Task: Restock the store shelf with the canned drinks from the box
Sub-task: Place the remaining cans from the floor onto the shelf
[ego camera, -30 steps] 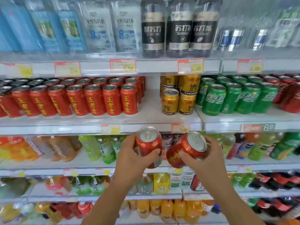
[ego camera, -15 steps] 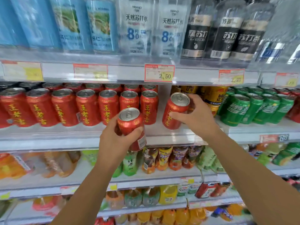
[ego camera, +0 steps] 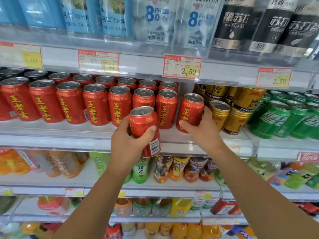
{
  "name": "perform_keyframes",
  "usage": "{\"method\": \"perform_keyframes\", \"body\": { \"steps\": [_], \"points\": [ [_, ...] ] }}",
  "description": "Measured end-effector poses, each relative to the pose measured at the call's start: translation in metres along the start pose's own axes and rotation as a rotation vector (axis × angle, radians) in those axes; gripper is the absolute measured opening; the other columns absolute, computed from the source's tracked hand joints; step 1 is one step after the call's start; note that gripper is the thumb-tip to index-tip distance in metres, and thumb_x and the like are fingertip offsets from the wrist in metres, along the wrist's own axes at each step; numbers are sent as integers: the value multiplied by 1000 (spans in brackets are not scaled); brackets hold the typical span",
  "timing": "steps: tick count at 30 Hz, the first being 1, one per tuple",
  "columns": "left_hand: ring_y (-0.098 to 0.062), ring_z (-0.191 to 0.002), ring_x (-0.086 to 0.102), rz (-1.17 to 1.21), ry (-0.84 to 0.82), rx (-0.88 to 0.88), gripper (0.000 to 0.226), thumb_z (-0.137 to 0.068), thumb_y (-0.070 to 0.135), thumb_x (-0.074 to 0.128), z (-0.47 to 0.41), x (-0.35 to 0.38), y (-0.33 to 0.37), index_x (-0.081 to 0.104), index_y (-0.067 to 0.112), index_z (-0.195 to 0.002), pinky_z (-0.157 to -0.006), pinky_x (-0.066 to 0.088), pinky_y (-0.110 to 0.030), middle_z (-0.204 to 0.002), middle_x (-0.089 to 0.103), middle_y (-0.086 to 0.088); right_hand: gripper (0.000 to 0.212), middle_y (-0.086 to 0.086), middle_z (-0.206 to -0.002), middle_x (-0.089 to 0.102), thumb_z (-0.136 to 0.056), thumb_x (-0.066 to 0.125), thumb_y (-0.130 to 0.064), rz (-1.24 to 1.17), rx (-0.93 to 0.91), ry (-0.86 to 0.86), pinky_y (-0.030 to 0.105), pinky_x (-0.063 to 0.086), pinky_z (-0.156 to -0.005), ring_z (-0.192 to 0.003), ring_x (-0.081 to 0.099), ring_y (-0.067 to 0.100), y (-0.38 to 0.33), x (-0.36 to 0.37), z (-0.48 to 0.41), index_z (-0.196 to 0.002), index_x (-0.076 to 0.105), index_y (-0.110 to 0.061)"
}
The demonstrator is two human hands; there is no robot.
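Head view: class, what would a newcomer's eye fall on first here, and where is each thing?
The left hand grips a red can at centre, in front of the shelf edge. The right hand grips a second can at the right end of the red row, beside the gold cans.

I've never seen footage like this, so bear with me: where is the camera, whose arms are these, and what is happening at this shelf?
There is no machine here. These are a person's bare arms, filmed by one wide-angle camera worn on their head, looking forward and down. The left hand grips a red, tilted can in the air in front of the shelf. The right hand grips a second can at the right end of the red row, beside the gold cans. I cannot tell whether it already stands there. Green cans stand further right, and bottles on the shelf above.
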State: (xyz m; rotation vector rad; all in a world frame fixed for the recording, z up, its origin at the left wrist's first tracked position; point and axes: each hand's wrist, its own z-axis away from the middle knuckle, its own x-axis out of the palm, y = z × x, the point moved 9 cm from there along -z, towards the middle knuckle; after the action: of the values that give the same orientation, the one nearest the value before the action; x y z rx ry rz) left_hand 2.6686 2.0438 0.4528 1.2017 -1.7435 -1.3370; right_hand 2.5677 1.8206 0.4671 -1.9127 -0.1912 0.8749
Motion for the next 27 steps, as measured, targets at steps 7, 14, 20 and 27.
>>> {"method": "perform_keyframes", "body": {
  "steps": [7,14,20,27],
  "points": [
    [12,-86,64,-87,-50,43,38,-79,28,76,-10,-4,-5,60,30,-114,-64,50,-8,-94,69,18,68,7,-129,59,-83,74,-30,190,-1,156,36,48,-91,-115,59,26,3,-1,-5,-137,36,-10],
    [7,-82,66,-177,-98,37,38,-71,46,80,-14,-1,-16,60,40,-102,-68,51,-17,-89,69,21,61,15,-135,53,-94,60,-19,194,98,95,41,44,-95,-121,54,34,6,16,-40,-142,23,-9],
    [6,-82,66,-203,-88,67,50,-56,67,65,-16,-2,-19,60,43,-99,-66,50,-13,-86,69,24,73,8,-145,45,-97,55,-17,67,131,5,41,38,-105,-130,47,29,17,30,-70,-151,6,-21],
    [9,-81,65,-197,-102,83,48,-56,65,63,-17,-1,-20,60,43,-98,-60,48,-7,-87,67,31,71,4,-146,44,-97,53,-16,-3,141,12,37,36,-104,-131,45,26,25,33,-93,-152,8,-24]
  ]
}}
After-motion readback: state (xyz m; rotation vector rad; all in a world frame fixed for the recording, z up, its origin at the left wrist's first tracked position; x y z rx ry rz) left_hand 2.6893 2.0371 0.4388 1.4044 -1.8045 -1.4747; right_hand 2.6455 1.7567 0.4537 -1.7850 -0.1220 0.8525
